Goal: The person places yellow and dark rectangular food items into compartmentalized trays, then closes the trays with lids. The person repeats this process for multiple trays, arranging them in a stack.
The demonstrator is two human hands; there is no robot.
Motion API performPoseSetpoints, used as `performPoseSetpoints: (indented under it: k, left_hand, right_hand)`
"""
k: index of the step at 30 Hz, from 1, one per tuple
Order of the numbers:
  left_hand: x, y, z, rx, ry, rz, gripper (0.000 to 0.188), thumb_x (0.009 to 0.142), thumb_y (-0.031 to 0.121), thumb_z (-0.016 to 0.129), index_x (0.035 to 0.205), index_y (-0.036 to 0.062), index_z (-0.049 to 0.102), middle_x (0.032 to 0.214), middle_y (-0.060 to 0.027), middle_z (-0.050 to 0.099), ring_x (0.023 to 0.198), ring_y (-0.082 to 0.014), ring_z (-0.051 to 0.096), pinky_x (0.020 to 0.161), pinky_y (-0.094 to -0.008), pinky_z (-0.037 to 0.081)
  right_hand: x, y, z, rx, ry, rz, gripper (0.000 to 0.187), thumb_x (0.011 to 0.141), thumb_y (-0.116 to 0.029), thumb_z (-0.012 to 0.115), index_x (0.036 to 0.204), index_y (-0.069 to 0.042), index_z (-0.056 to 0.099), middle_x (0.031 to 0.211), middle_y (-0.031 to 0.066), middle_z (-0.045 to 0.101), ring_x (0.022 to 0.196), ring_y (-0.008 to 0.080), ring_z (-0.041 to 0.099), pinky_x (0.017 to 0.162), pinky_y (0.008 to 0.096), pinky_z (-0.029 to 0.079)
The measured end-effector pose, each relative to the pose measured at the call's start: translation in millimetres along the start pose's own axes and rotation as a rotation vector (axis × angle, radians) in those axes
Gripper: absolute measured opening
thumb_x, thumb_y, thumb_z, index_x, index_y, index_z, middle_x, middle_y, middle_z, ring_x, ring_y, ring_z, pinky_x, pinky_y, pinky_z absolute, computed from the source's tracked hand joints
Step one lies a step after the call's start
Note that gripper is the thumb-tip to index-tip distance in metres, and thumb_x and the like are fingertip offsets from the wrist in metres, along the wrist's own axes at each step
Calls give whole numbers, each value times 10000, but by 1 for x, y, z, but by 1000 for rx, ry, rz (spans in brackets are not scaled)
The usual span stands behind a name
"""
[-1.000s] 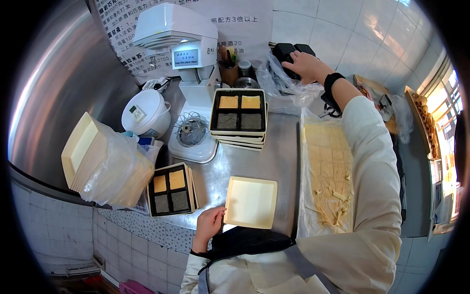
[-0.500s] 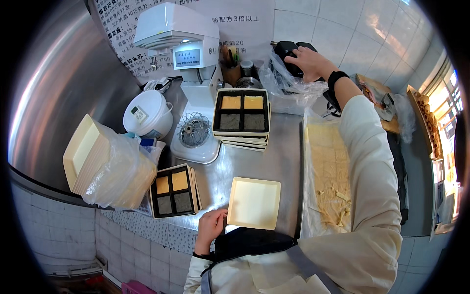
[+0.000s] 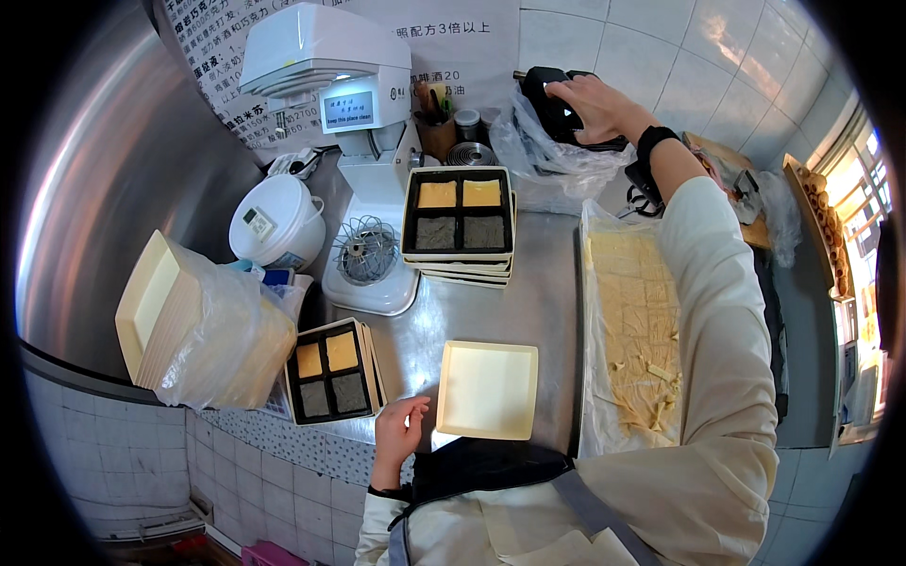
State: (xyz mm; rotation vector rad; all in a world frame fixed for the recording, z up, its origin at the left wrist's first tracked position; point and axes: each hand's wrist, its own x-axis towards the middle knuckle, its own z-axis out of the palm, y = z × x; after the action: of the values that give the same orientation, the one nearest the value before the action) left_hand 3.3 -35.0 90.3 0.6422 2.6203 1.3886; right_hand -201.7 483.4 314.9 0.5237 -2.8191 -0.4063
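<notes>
My right hand (image 3: 593, 108) reaches to the back of the counter, its fingers closed on the edge of a black divided tray insert (image 3: 540, 92). That insert stands in a crumpled clear plastic bag (image 3: 528, 156), and part of it is hidden by the hand. Close in front of me lies an empty cream square box (image 3: 487, 391). To its left, just apart from it, my left hand (image 3: 399, 429) hovers with loosely bent fingers and holds nothing. At the back, a stack of cream boxes (image 3: 458, 259) bears a black four-part insert with yellow and grey squares (image 3: 462, 215).
A similar filled box (image 3: 332, 372) sits at the left, beside bagged cream boxes (image 3: 226, 321). Behind stand a white bucket (image 3: 277, 221) and a white mixer (image 3: 321, 57) with a wire whisk (image 3: 366, 250). A lined tray of yellow sheet cake (image 3: 632, 311) lies at the right.
My left hand has drawn back from the cream box's edge, its fingers loosening. My right hand has shifted slightly, and the black insert beneath it is tilted differently.
</notes>
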Motion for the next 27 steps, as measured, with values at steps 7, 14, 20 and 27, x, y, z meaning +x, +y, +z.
performPoseSetpoints:
  k: [7, 14, 20, 27]
  left_hand:
    - [-1, 8, -1, 47, -27, 66, 161, 823, 59, 553, 932, 55, 671, 783, -87, 675, 723, -251, 652, 662, -331, 506]
    - [-1, 3, 1, -17, -13, -15, 166, 846, 45, 535, 958, 47, 657, 817, -99, 671, 744, -243, 653, 661, -323, 509]
    - [-2, 17, -2, -96, -42, -66, 179, 898, 70, 517, 1031, 31, 629, 849, -106, 667, 763, -213, 653, 685, -302, 510]
    - [6, 31, 3, -390, -42, -121, 323, 989, 211, 414, 1226, 26, 531, 1031, -85, 630, 952, -149, 580, 807, -285, 461]
  right_hand:
    - [-1, -4, -17, 210, 30, 164, 741, 600, -108, 628, 1285, -134, 345, 924, 213, 564, 913, 399, 527, 823, 449, 432]
    - [-28, 24, -33, -57, 523, 322, 652, 678, -78, 600, 1289, -158, 387, 842, 197, 597, 837, 398, 572, 776, 466, 469]
    - [-124, -29, -50, -204, 1013, 657, 357, 761, -102, 571, 1115, -151, 580, 945, 66, 657, 871, 297, 624, 711, 384, 507]
    - [-216, -192, -29, 638, 1114, 978, 176, 840, 16, 518, 1005, -15, 571, 901, 28, 575, 878, 124, 533, 826, 242, 421]
